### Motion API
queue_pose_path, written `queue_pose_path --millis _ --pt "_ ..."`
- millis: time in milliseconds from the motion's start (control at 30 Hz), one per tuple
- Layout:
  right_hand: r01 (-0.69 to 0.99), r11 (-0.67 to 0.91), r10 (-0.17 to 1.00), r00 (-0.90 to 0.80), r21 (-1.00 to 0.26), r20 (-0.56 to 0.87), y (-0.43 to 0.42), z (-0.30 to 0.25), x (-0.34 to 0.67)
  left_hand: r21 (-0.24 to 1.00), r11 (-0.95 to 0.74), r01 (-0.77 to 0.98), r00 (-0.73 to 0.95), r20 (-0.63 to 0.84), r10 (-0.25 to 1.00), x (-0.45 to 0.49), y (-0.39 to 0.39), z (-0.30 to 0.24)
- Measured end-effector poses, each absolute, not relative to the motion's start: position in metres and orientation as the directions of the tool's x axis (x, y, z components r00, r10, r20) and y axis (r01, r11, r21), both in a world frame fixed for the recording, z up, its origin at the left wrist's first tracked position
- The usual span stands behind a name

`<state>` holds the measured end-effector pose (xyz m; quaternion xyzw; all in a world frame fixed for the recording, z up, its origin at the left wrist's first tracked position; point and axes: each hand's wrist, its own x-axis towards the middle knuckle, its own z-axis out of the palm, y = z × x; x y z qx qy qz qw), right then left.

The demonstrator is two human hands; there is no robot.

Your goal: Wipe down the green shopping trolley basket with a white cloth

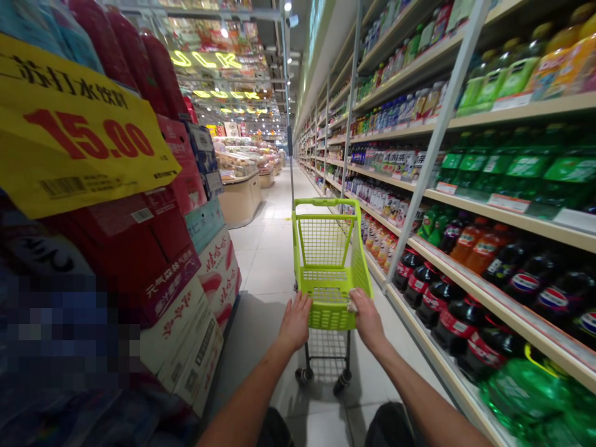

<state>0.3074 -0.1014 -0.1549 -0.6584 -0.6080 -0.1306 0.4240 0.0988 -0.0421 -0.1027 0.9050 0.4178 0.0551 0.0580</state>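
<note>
A small lime-green shopping cart (pixel 331 320) stands in the aisle before me, and its basket looks bare inside. My left hand (pixel 295 320) is closed over the left corner of the basket's near rim. At the right corner, my right hand (pixel 366 316) grips the same rim. Something small and whitish shows by its fingertips, too little to name. Below the basket, a wire lower rack and dark wheels are visible between my arms.
Shelves (pixel 507 202) of bottled drinks run along the right, close to the cart. Stacked drink cartons (pixel 190 335) stand on the left under a yellow price sign (pixel 88 133). A wooden display counter (pixel 242 197) lies further ahead on the left. The tiled floor (pixel 267 248) continues down the aisle.
</note>
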Motion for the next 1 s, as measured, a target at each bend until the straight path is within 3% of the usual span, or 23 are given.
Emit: queue_pose_path --millis 200,433,667,867,933,1000 --pt "0.876 0.325 0.715 0.019 -0.357 0.699 -0.082 -0.159 0.25 0.099 -0.683 0.723 0.679 0.081 0.73 0.1 -0.052 -0.105" --pt "0.926 0.044 0.664 0.254 -0.376 0.703 -0.102 -0.147 0.313 0.139 -0.681 0.719 0.68 0.064 0.73 0.097 -0.055 -0.102" --pt "0.93 0.281 0.715 -0.039 -0.236 0.698 -0.088 -0.154 0.245 0.182 -0.66 0.729 0.659 0.075 0.749 0.093 -0.057 -0.108" --pt "0.942 0.12 0.625 0.175 -0.315 0.761 -0.107 -0.144 0.316 0.227 -0.64 0.734 0.645 0.059 0.762 0.085 -0.059 -0.107" --pt "0.937 0.152 0.601 0.165 -0.315 0.782 -0.104 -0.142 0.307 0.267 -0.621 0.737 0.631 0.061 0.774 0.086 -0.062 -0.11" --pt "0.929 0.262 0.619 0.045 -0.26 0.784 -0.099 -0.147 0.278 0.291 -0.587 0.756 0.598 0.059 0.799 0.085 -0.066 -0.115"
